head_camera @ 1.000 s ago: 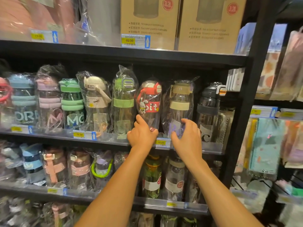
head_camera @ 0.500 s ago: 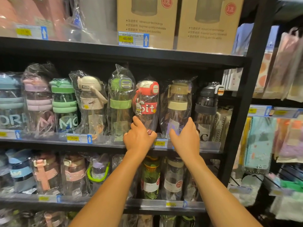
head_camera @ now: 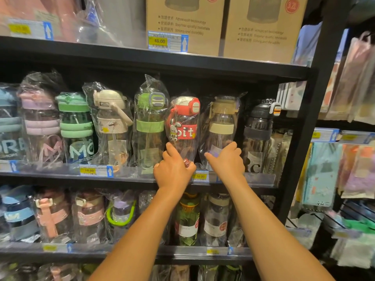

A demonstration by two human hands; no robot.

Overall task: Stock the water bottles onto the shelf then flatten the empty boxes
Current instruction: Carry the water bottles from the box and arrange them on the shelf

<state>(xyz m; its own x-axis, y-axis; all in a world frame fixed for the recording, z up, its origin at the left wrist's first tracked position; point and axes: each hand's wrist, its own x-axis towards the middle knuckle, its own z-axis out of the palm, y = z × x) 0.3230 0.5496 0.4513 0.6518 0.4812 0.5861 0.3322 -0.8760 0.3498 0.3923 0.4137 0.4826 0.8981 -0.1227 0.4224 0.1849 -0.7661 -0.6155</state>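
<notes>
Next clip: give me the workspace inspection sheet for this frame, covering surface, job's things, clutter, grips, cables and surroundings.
Surface: black middle shelf, with a clear price rail along its front.
Job's things: red bottle and beige-banded bottle, side by side in clear wrap; no empty boxes seen.
Clutter: nothing seen.
Grips: left hand grips the red bottle's base; right hand holds the beige-banded bottle's lower part.
Cables: nothing seen.
Surroundings: cardboard boxes on the shelf above, more bottles on the shelf below, hanging packets to the right.
</notes>
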